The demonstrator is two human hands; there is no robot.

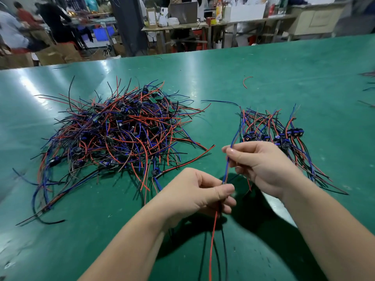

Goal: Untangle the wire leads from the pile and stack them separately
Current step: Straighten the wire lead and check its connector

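Wire lead (227, 169), thin blue, red, maybe black strands, in pinch of left hand (194, 191) and right hand (263, 165).

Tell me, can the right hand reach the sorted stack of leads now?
Probably yes: the right hand is beside the sorted stack, nothing lies between them, though it pinches a blue wire shared with the left hand.

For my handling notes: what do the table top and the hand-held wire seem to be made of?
The table top: probably green rubber or vinyl mat, smooth, semi-glossy; it reflects light as soft streaks. The blue wire: likely metal core, unseen, under plastic insulation; it bends between the left hand and right hand.
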